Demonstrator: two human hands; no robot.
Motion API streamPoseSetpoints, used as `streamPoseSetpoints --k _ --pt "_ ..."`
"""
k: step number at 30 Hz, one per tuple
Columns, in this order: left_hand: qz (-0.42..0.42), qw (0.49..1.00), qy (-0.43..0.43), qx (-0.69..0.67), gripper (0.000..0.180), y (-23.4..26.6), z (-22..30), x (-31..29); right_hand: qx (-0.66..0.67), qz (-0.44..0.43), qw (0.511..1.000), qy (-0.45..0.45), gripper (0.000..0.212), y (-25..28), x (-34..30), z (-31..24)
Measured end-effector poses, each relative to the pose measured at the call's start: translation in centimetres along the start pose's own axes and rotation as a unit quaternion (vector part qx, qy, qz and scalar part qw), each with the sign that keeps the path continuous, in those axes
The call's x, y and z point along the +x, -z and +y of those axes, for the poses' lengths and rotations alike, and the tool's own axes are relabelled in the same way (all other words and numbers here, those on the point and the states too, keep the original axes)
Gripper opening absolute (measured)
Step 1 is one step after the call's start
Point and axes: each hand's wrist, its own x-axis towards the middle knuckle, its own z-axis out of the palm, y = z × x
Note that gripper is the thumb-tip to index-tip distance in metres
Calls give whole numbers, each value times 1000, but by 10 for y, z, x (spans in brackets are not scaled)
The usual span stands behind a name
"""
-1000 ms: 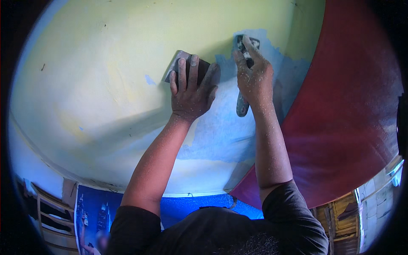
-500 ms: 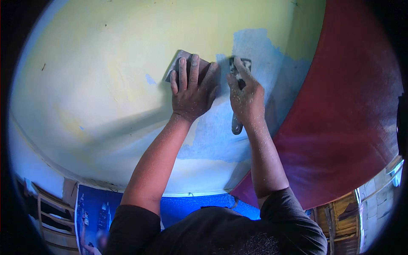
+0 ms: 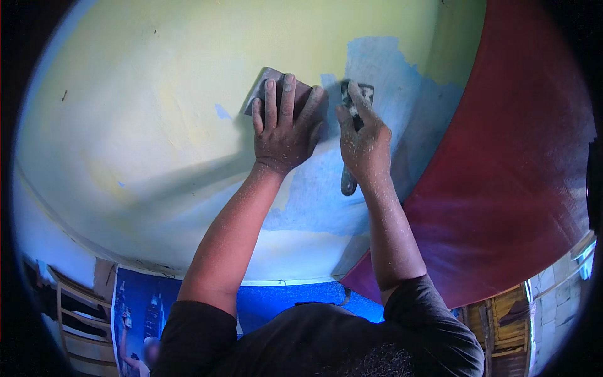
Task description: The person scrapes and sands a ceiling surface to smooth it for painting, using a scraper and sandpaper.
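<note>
From here I see the left hand (image 3: pixel 284 138), fingers spread, flat over a dark-grey rectangular block (image 3: pixel 258 90) on the pale-yellow painted wall (image 3: pixel 195 75); just beside, the right hand (image 3: pixel 367 141) grips a black, pale-smeared, long-handled scraper (image 3: pixel 367 93) at the irregular blue patch (image 3: pixel 383 63).

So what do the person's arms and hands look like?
The left hand and right hand are bare, with no gloves, rings or watch that I can see. Tiny pale specks dot the hands and bare forearms. The dark shirt has short sleeves.
</note>
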Motion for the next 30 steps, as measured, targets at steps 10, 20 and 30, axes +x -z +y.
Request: streamPoseSetpoints --k 10,20,30 --pt "24 999 2 30 60 2 1 3 -8 4 1000 -4 51 0 13 -15" --pt "23 999 -12 26 63 2 0 3 23 28 999 16 51 -3 6 -5" --pt "23 999 -11 22 62 1 -1 2 0 16 1000 -23 50 -3 8 -11"
